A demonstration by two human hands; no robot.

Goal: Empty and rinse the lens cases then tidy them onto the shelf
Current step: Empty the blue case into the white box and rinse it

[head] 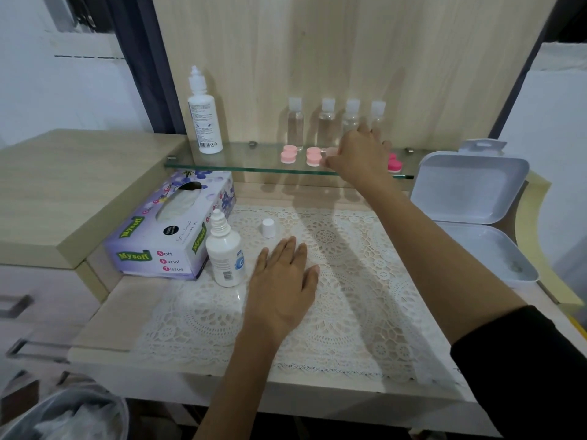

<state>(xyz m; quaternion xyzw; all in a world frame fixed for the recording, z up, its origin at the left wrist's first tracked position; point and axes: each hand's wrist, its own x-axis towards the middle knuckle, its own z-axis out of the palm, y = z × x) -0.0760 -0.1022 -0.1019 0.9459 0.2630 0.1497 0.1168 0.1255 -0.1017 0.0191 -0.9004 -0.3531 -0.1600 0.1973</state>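
While the right hand (359, 154) pinches a pale pink round plastic lens case (330, 153) at the glass shelf (222, 160), the left hand (282, 281) rests flat, fingers straight, on the table (104, 312). Two matching cases (289, 154) sit just left of the right hand, and a deep pink case (394, 163) just right of it. Judged: rinsing done, last placement under way.

Pale wood-grain back panel (349, 58) straight ahead, running up out of frame. Glass shelf (241, 157) fixed across it on small metal clips. Below, light wooden worktop (104, 325), spread with a white lace cloth (349, 296). Over on the left, a higher cabinet top (79, 185) in the same wood, with drawers (38, 281) and metal bar handles underneath. Behind that, white wall (63, 100) and a dark curtain (139, 58) hanging down. Soft, even light, faint shadows on the panel.
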